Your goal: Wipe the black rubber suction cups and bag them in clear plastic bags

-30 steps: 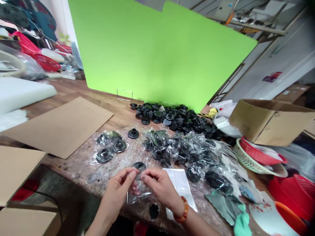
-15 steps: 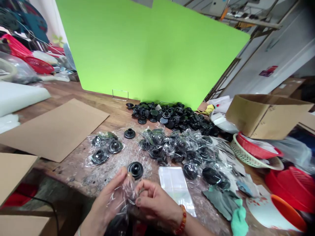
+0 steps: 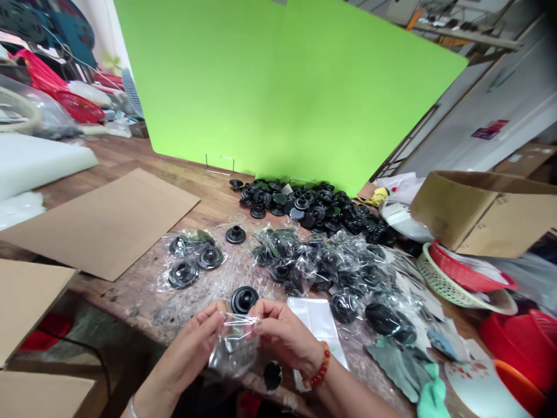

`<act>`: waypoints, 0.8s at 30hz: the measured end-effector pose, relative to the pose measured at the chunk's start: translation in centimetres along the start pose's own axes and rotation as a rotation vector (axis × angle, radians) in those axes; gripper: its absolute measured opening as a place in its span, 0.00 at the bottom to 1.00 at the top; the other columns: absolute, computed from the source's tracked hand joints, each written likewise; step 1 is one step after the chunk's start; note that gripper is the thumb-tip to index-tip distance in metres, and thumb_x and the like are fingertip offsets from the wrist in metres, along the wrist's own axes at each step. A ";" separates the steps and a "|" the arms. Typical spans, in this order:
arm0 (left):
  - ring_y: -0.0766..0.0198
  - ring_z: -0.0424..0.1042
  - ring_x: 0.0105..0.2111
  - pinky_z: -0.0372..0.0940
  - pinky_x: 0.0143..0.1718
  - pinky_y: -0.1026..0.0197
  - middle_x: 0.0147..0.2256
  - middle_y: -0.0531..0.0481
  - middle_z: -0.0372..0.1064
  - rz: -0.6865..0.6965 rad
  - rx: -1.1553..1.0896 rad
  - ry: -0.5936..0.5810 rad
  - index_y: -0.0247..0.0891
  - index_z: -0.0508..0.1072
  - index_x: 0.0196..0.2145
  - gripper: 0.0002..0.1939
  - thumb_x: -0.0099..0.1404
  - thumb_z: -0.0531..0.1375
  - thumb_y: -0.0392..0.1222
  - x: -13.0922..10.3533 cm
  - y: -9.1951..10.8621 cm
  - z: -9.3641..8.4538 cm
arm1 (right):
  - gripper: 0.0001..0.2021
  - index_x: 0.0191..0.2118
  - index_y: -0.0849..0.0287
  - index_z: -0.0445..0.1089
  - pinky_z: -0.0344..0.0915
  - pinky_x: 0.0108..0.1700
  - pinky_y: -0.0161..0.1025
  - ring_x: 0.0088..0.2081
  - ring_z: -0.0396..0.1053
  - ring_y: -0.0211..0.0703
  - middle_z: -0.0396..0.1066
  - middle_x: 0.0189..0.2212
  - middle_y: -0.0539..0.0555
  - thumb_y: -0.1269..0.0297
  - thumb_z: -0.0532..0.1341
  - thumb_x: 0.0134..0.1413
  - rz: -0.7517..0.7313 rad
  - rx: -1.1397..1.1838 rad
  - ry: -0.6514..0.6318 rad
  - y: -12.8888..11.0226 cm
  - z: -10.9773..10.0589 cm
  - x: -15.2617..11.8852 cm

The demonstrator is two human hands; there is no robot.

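A clear plastic bag (image 3: 235, 351) is stretched by its upper edge between my two hands near the table's front edge. My left hand (image 3: 198, 337) pinches its left corner and my right hand (image 3: 278, 331) pinches the right one. Whether anything lies inside the bag I cannot tell. Just beyond my fingertips a black stepped round part (image 3: 244, 299) rests unwrapped. Beside my right hand lies a stack of flat clear bags (image 3: 317, 319), partly covered by the wrist. A dark round thing (image 3: 272, 375) shows below that hand. Another bare black part (image 3: 235, 234) stands farther back.
Several bagged parts (image 3: 209, 256) lie at left, and a larger bagged heap (image 3: 322, 261) at centre right. Behind is a pile of loose black parts (image 3: 304, 206) before a green panel (image 3: 282, 87). Cardboard (image 3: 108, 223), a carton (image 3: 487, 215), baskets (image 3: 448, 278) and a cloth (image 3: 395, 368) surround them.
My hands have drawn apart, and the bunched plastic between them is now spread into a taut edge. The view has shifted slightly, and the dark round thing below my right hand has come into sight.
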State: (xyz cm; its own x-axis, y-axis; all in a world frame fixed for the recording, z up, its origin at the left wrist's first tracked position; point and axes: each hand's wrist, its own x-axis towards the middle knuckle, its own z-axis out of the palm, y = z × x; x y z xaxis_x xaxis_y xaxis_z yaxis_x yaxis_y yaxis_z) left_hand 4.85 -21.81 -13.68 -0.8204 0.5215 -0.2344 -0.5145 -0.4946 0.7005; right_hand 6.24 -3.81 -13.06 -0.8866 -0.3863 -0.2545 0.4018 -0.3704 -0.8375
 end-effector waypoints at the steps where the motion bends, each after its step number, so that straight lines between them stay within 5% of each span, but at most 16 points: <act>1: 0.67 0.58 0.25 0.57 0.30 0.64 0.24 0.54 0.60 -0.001 -0.033 -0.036 0.37 0.66 0.24 0.17 0.59 0.63 0.53 -0.1 0.1 -0.1 | 0.14 0.26 0.61 0.66 0.54 0.25 0.29 0.23 0.61 0.32 0.68 0.22 0.49 0.61 0.70 0.42 0.008 0.038 -0.014 0.0 -0.3 0.1; 5: 0.66 0.58 0.27 0.57 0.31 0.64 0.26 0.54 0.60 0.032 -0.024 -0.019 0.37 0.67 0.23 0.15 0.61 0.62 0.48 -0.3 0.5 -0.4 | 0.17 0.24 0.62 0.66 0.55 0.23 0.31 0.19 0.59 0.32 0.66 0.18 0.49 0.53 0.63 0.51 0.022 -0.147 -0.056 -0.7 -1.3 0.9; 9: 0.66 0.57 0.27 0.55 0.30 0.66 0.24 0.55 0.61 0.087 0.410 0.081 0.37 0.73 0.25 0.11 0.60 0.64 0.46 -0.1 1.5 -0.9 | 0.11 0.39 0.62 0.73 0.65 0.36 0.36 0.33 0.68 0.39 0.73 0.35 0.56 0.68 0.54 0.59 -0.313 -0.803 0.197 -1.6 -2.4 2.7; 12: 0.63 0.61 0.30 0.56 0.33 0.65 0.28 0.52 0.66 0.115 0.670 0.062 0.39 0.76 0.30 0.07 0.59 0.64 0.45 0.0 2.0 -1.2 | 0.22 0.52 0.56 0.69 0.61 0.53 0.44 0.52 0.63 0.45 0.66 0.53 0.58 0.80 0.53 0.53 -0.519 -1.258 -0.026 -1.6 -3.1 3.9; 14: 0.61 0.64 0.31 0.58 0.35 0.63 0.30 0.51 0.68 0.150 0.782 0.033 0.41 0.77 0.32 0.06 0.60 0.63 0.45 0.0 2.1 -1.2 | 0.21 0.49 0.57 0.71 0.61 0.53 0.45 0.51 0.63 0.46 0.69 0.50 0.58 0.80 0.54 0.53 -0.520 -1.402 -0.178 -1.6 -3.1 4.5; 16: 0.61 0.65 0.32 0.59 0.36 0.62 0.30 0.51 0.68 0.195 0.890 0.011 0.42 0.77 0.32 0.05 0.60 0.63 0.44 -0.1 2.0 -0.9 | 0.15 0.46 0.57 0.72 0.63 0.49 0.44 0.46 0.65 0.46 0.72 0.43 0.57 0.77 0.58 0.53 -0.536 -1.368 -0.063 -2.1 -2.7 4.7; 20: 0.59 0.68 0.34 0.60 0.39 0.61 0.31 0.50 0.69 0.272 1.022 -0.029 0.44 0.79 0.30 0.06 0.62 0.61 0.42 -0.1 1.7 0.5 | 0.11 0.42 0.59 0.71 0.64 0.34 0.37 0.30 0.65 0.40 0.70 0.30 0.52 0.63 0.64 0.52 -0.478 -0.874 0.420 -4.0 -0.8 3.9; 24: 0.58 0.66 0.35 0.59 0.39 0.61 0.31 0.49 0.65 0.413 0.965 0.113 0.45 0.81 0.29 0.04 0.59 0.64 0.41 0.4 0.9 1.5 | 0.12 0.35 0.62 0.70 0.57 0.26 0.33 0.23 0.59 0.34 0.64 0.22 0.46 0.60 0.67 0.46 -0.278 -0.590 0.386 -4.7 0.4 2.8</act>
State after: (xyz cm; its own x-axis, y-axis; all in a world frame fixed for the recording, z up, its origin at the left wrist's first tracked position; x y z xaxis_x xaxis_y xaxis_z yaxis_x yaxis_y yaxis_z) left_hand 4.47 -21.04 -12.17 -0.9306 0.3465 0.1182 0.1862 0.1699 0.9677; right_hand 1.95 -3.50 -9.61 -0.9983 0.0185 -0.0561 0.0582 0.1442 -0.9878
